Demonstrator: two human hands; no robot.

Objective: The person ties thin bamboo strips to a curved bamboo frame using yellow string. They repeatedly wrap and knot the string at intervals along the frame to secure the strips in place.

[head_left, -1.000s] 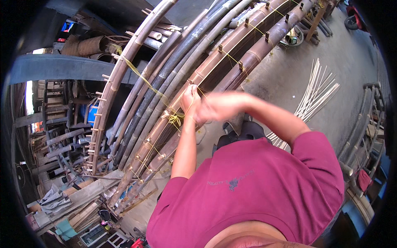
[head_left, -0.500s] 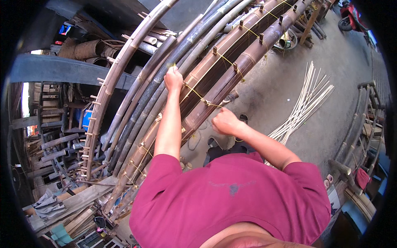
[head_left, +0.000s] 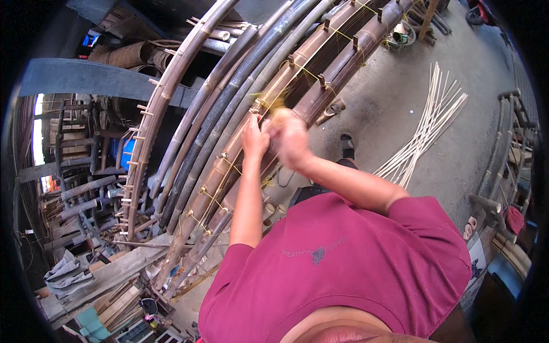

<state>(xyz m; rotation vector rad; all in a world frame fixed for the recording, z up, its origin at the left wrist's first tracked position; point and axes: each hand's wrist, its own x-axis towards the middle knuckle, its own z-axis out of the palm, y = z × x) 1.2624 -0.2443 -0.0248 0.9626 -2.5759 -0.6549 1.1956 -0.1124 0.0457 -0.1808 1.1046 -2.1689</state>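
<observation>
Two long brown bamboo poles lie side by side, a left pole point(head_left: 229, 163) and a right pole point(head_left: 333, 80), with yellow cord point(head_left: 310, 73) strung across the dark gap between their short pegs point(head_left: 290, 60). My left hand point(head_left: 255, 140) is closed at the left pole, its fingertips pinching beside a peg where the cord runs. My right hand point(head_left: 291, 140) is close beside it over the gap, smeared by motion. A blurred yellow tangle of cord point(head_left: 275, 104) shows just past its fingers; whether those fingers grip it is unclear.
More dark bamboo poles point(head_left: 220, 103) and a curved, pegged pole point(head_left: 166, 94) lie to the left. Thin pale strips point(head_left: 420, 131) are spread on the concrete floor point(head_left: 372, 126) at right. Scrap wood point(head_left: 117, 308) lies lower left; a bamboo frame point(head_left: 494, 154) stands far right.
My right hand has moved up and left to beside the left hand. My left hand has come down onto the left pole. The cord stretched between the hands is no longer seen taut.
</observation>
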